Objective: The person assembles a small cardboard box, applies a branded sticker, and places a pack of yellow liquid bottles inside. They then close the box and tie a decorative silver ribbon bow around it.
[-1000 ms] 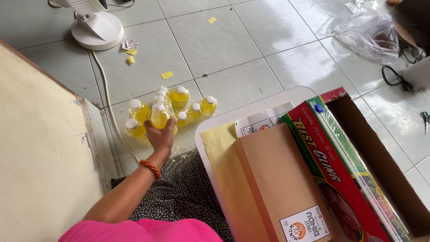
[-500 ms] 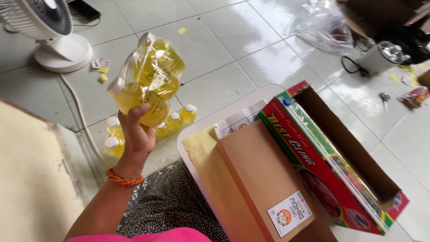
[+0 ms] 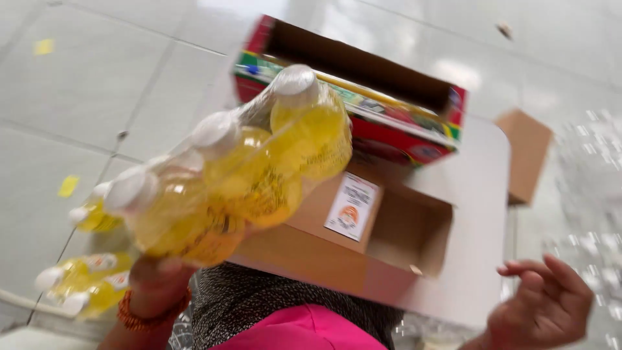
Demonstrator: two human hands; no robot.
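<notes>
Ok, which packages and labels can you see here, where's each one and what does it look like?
Shrink-wrapped pack of yellow bottles: white caps, clear film, held up by the left hand.
Brown cardboard box: centre, open, plain.
Label: on that box's flap, white rectangle with an orange round mark.
Printed carton: behind, open, red, green and yellow.
More yellow bottles: on the floor, lower left.
Right hand: empty, open, lower right.

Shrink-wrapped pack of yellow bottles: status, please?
Left hand holds shrink-wrapped pack of yellow bottles aloft. Right hand open, empty. Open brown cardboard box below, mouth unobstructed.
</notes>
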